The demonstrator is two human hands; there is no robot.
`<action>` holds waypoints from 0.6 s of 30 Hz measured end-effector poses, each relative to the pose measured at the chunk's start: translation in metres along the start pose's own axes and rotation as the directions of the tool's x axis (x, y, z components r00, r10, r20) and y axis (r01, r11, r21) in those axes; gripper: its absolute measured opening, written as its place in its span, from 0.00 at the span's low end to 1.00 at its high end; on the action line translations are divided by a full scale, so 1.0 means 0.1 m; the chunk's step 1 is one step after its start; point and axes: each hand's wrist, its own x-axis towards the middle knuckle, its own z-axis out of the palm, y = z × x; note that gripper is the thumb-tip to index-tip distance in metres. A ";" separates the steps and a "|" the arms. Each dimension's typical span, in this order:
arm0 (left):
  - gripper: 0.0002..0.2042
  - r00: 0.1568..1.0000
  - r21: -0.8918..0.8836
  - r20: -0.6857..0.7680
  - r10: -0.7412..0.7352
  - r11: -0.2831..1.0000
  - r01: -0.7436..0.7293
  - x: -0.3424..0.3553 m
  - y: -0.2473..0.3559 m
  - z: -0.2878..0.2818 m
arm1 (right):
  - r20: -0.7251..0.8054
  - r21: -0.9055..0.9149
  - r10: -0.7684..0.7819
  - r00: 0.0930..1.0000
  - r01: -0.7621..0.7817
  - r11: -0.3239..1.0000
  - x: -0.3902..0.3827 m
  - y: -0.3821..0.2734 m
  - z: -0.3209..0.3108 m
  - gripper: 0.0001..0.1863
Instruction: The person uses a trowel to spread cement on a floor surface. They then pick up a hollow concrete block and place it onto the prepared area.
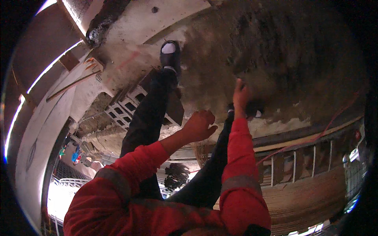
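Observation:
My right hand is closed in a fist around something dark, of which only a small end shows past the fingers; its kind is lost in the dark background. It reaches out over a rough surface patched with dark, wet-looking mortar. My left hand hangs in the air above the space between my legs. Its fingers are loosely curled, the thumb stands apart, and nothing shows in it. Just left of it, hollow concrete blocks lie beside my left leg.
My left shoe is planted beyond the blocks, my right shoe near my right hand. A pale board lies at the top, a wooden stick at the left. Timber framing and a thin red line run along the right.

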 end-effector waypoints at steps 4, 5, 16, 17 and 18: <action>0.10 0.999 -0.015 -0.013 0.035 0.999 -0.036 0.13 0.02 0.07 | 0.094 0.009 -0.134 0.986 0.134 0.991 0.40 -0.53 0.50 0.35; 0.10 1.000 -0.030 0.011 0.030 0.999 -0.029 0.18 0.04 0.08 | 0.048 0.044 -0.192 0.980 0.190 0.981 0.65 -0.54 0.62 0.35; 0.11 0.996 -0.001 0.084 -0.002 1.000 0.002 0.21 0.13 -0.07 | 0.024 0.717 0.076 0.997 -0.070 0.694 1.91 -0.65 -0.71 0.28; 0.11 0.995 -0.002 0.093 -0.020 1.000 0.020 0.23 0.17 -0.08 | 0.075 0.773 0.136 0.988 -0.144 0.618 1.72 -0.65 -0.83 0.25; 0.11 0.998 0.000 0.070 -0.001 1.000 0.001 0.22 0.16 -0.10 | 0.141 0.817 0.190 0.972 -0.222 0.532 1.53 -0.66 -0.89 0.22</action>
